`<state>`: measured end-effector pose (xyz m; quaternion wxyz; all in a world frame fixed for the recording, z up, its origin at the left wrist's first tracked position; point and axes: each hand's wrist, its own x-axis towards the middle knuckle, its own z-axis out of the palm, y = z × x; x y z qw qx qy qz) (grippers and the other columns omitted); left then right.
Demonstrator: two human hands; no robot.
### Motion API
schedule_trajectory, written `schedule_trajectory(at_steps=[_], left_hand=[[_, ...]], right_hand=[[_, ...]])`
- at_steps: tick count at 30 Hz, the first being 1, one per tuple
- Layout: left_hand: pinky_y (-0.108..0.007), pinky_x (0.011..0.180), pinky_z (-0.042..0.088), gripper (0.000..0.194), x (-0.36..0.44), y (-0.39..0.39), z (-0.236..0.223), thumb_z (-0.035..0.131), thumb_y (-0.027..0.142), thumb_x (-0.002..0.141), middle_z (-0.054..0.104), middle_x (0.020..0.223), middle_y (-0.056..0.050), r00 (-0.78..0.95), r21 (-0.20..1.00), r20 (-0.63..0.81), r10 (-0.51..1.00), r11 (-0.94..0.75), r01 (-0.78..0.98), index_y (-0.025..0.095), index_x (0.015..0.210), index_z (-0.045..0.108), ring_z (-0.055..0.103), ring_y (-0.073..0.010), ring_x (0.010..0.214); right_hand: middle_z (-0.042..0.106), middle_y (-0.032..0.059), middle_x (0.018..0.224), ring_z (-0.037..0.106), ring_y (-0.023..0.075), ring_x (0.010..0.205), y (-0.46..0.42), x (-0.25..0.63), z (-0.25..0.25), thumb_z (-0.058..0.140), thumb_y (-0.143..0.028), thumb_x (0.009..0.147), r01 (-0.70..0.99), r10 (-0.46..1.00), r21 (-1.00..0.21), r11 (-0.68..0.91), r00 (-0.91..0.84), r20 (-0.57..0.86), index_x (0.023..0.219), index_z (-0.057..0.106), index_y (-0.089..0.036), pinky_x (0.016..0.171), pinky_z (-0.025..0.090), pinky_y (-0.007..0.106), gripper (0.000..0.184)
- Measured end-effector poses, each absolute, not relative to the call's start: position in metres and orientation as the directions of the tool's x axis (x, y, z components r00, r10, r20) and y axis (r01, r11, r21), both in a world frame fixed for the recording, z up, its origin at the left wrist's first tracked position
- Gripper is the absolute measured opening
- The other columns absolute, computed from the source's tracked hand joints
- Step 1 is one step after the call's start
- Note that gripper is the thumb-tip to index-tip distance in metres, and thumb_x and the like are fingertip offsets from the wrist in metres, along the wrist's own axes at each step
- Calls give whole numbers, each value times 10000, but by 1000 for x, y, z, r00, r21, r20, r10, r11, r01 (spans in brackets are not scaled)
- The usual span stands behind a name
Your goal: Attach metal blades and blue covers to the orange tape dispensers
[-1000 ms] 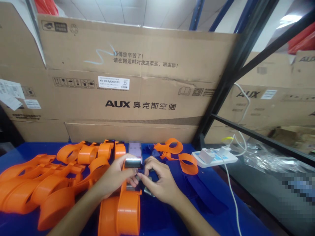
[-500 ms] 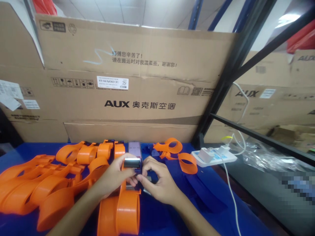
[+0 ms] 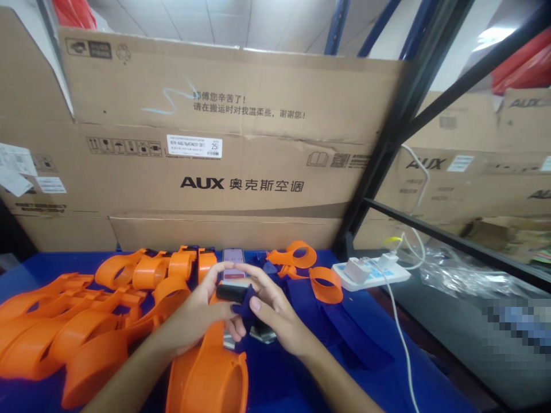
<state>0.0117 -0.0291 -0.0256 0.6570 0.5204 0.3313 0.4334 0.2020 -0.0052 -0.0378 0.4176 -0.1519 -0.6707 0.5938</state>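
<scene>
At the near edge of the blue table [image 3: 275,387], a big orange ring [image 3: 206,376] lay below the hands, its stem running up beneath the left hand [image 3: 200,315]. That hand had its fingers curled about a black piece [image 3: 230,291] with a pale top, its thumb reaching across to a small dark-blue piece [image 3: 248,305]. The right hand [image 3: 279,315] pinched the blue piece, thumb on its near face and forefinger arched over to meet the left fingertips. Both pieces were thus up between the hands, above the table; whether they were joined could not be told. Under the right palm a silvery piece [image 3: 263,334] showed in part. Loose orange rings [image 3: 86,335] crowded the left side, and dark-blue strips [image 3: 353,338] lay on the right. Beyond them stood a white power strip [image 3: 370,272], a few more orange parts [image 3: 301,255] beside it, and a row of orange holders [image 3: 148,272] at the left. A phone [image 3: 233,256] leaned past the fingertips, before the tall carton [image 3: 241,137] marked AUX.
</scene>
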Motion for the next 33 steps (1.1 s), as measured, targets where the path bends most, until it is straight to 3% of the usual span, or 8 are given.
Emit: schedule_trajectory(at_steps=[2,5,11,16,21,26,29,33], left_hand=[[-301,608,572,862,14,-33,-22,747,255,854,743,653,-14,423,966,7,906,104,-237,231,1534,218,733,-223,616],[-339,671,604,916,16,-36,-19,749,210,841,780,784,-40,433,956,-51,900,170,-241,260,1567,192,771,-252,697],[-472,932,611,951,12,-36,-22,840,169,757,484,1551,-135,396,949,-51,917,168,-267,352,1543,338,682,-334,1190],[-434,1003,565,894,12,-35,-25,810,184,809,466,1569,-128,388,963,23,921,84,-257,349,1551,339,584,-325,1321],[-503,1010,524,1002,8,-29,-21,777,251,860,728,1203,-125,497,969,67,865,63,-240,308,1621,127,716,-286,1086],[-478,1081,471,576,-6,-43,-17,623,385,968,686,1312,-124,310,985,140,940,-164,52,305,1496,406,620,-285,1263],[-488,1006,530,440,-12,-69,-28,619,421,957,678,1341,-92,335,814,185,924,-335,475,366,1388,549,655,-306,1199],[-449,873,595,439,-17,-93,-61,746,326,845,767,1185,-76,648,266,312,695,-719,643,307,1276,665,735,-315,995]], right_hand=[[663,78,1191,658,154,666,-7,202,-37,647,-533,930,-322,681,-925,204,-632,370,1464,450,-315,709,561,337,610],[667,89,1187,681,198,828,-5,205,-39,712,-523,881,-315,701,-926,206,-613,364,1417,506,-285,766,549,337,621],[642,92,1169,659,191,885,-2,206,-43,782,-503,812,-360,700,-924,130,-627,343,1287,525,-263,669,523,257,591],[641,87,1122,634,230,1036,-5,202,-38,834,-446,758,-444,744,-884,143,-541,392,1195,558,-251,799,538,300,552],[676,87,1105,673,248,970,-4,208,-32,816,-465,761,-526,848,-841,127,-382,368,1207,587,-263,847,555,367,541],[714,68,1130,690,279,1042,7,222,-28,753,-463,811,-634,920,-756,163,-179,348,1183,629,-288,959,550,456,429],[730,44,1130,702,294,1038,14,229,-25,703,-455,853,-693,939,-702,164,-108,326,1175,640,-318,954,557,515,355],[738,54,1143,709,318,1038,18,232,-24,681,-465,869,-718,953,-678,154,-73,293,1163,653,-315,907,571,547,331]])
